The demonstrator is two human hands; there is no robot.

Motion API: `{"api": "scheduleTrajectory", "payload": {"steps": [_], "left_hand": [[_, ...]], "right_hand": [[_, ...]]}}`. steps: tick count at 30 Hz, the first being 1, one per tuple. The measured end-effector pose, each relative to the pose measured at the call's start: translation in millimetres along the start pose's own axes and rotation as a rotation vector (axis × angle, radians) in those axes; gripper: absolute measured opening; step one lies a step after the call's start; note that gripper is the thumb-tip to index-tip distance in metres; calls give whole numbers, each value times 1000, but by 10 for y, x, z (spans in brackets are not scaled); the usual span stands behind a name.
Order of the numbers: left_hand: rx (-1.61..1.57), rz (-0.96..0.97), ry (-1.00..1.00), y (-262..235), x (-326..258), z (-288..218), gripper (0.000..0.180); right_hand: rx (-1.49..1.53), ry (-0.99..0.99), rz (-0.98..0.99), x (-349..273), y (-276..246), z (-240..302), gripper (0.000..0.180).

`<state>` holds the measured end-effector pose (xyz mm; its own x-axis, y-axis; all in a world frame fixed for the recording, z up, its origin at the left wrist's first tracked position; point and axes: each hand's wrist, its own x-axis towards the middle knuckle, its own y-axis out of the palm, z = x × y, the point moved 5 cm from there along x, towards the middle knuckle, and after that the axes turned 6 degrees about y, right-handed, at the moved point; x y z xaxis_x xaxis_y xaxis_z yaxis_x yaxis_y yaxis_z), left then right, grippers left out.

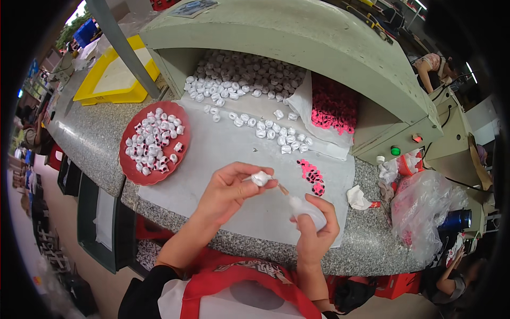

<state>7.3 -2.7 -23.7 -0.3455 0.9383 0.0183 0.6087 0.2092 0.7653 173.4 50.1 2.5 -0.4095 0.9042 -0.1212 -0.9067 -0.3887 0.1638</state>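
Observation:
Between the fingertips of my left hand (226,192) is a small white rounded piece (260,178). My right hand (314,237) grips a white squeeze bottle (309,210), its thin brownish nozzle pointing up and left. The nozzle tip is close to the white piece; whether they touch, I cannot tell. Both hands are over a white sheet (234,159) on the bench. Beyond them lie several loose white pieces (287,139) in rough rows. A small cluster of pink and black bits (312,177) lies just past the bottle.
A red plate (179,106) of white pieces with dark and pink marks stands at left. Under a grey-green machine housing (297,26) sit heaped white pieces (249,72) and pink bits (334,103). A yellow tray (114,97) is farther left, a plastic bag (425,207) at right.

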Motion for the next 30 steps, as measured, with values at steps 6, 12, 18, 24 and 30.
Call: {"api": "scheduleTrajectory", "payload": {"steps": [6,12,18,24,30], "left_hand": [[474,17,287,247,-174,-69,25],[449,-26,220,293,-203,-50,28],[450,28,256,306,-202,-55,27],[455,45,256,302,-191,-58,27],[484,71,259,289,-192,-79,28]], "right_hand": [[-310,-525,-59,-273,1,324,22],[-369,-556,-4,-274,16,326,18],[-401,-654,22,-248,43,375,22],[-388,-695,23,-232,74,407,22],[-435,-718,71,-233,100,501,18]]}}
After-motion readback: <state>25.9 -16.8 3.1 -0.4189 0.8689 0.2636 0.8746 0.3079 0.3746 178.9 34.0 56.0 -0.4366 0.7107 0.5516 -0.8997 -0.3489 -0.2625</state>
